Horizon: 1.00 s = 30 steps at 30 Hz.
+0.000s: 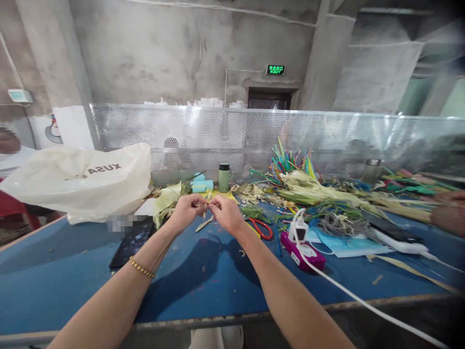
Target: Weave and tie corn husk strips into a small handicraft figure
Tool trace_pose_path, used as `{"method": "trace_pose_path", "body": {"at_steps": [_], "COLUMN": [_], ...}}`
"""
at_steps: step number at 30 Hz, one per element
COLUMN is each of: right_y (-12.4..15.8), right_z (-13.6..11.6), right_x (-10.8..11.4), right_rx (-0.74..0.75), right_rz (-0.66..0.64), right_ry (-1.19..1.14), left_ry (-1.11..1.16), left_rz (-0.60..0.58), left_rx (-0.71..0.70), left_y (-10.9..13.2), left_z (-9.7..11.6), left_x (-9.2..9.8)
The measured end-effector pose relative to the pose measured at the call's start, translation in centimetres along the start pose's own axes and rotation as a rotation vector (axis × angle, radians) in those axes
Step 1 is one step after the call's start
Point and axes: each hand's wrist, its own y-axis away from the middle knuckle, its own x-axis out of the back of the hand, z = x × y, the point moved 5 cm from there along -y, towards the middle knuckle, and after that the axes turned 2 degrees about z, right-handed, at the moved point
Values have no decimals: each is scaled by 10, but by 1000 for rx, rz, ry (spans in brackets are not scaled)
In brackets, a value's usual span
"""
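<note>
Both my hands meet above the blue table (72,271), a little past its middle. My left hand (187,209) and my right hand (227,212) are each closed in a pinch on a thin pale leaf strip (206,202) stretched between them. A gold bead bracelet (141,267) sits on my left wrist. Another pale strip (204,224) lies on the table just below my hands.
A white plastic bag (80,179) lies at left, a black phone (132,242) beside my left arm. Red scissors (262,228), a magenta power bank (303,252) with a white cable, a green bottle (224,177) and piled leaves and coloured sticks (308,186) are at right. Another person's hand (448,213) is at the far right.
</note>
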Motion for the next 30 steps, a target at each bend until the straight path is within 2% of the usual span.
{"method": "trace_pose_path", "body": {"at_steps": [9, 19, 25, 30], "right_y": [-4, -6, -7, -7], "right_z": [1, 7, 8, 10], "right_x": [0, 5, 7, 7], "right_rx": [56, -34, -74, -68], "right_rz": [-55, -64, -117, -110], "right_ry": [57, -186, -286, -314], "left_ry": [123, 239, 273, 303], "left_rz": [11, 92, 88, 82], "left_rx": [96, 114, 138, 132], "left_y": [-1, 2, 3, 2], "left_z": [-5, 1, 4, 5], "left_x": [-3, -5, -5, -3]}}
